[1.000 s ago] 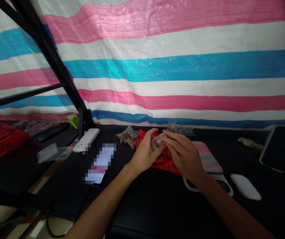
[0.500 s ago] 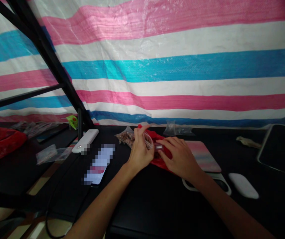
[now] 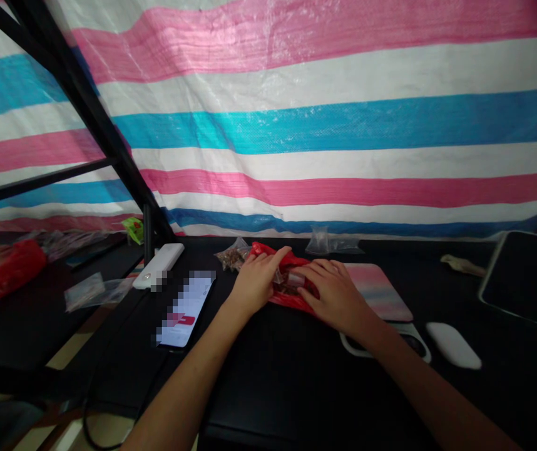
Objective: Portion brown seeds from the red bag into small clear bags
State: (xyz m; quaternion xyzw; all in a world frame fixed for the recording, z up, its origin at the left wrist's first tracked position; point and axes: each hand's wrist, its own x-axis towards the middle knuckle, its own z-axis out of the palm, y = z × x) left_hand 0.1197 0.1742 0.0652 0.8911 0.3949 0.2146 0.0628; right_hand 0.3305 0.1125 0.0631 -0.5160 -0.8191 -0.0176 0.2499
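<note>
A pink, white and blue striped woven tarpaulin (image 3: 296,125) fills the upper frame, crossed at upper left by a black metal frame (image 3: 91,119). Items are listed left to right. At far left lies a crumpled red bundle (image 3: 8,272), with a flat clear plastic bag (image 3: 91,292) to its lower right. On the black bench (image 3: 268,388) are a white power bank (image 3: 159,265) and a smartphone (image 3: 184,310), its screen partly blurred. A clear bag of brown pieces (image 3: 233,255) sits at the far bench edge, just beside the left hand (image 3: 255,282).

The red plastic bag (image 3: 294,299) lies at centre, beneath both hands. The left and right hands (image 3: 334,294) rest palm down on it, close together, with a small clear plastic packet (image 3: 283,277) between them. Each grip is low and curved; whether either grip holds the packet cannot be determined.

Right of the hands are a pink pastel pad (image 3: 381,291), a white oval computer mouse (image 3: 453,346) and a dark tablet (image 3: 524,275) in a pale case.
</note>
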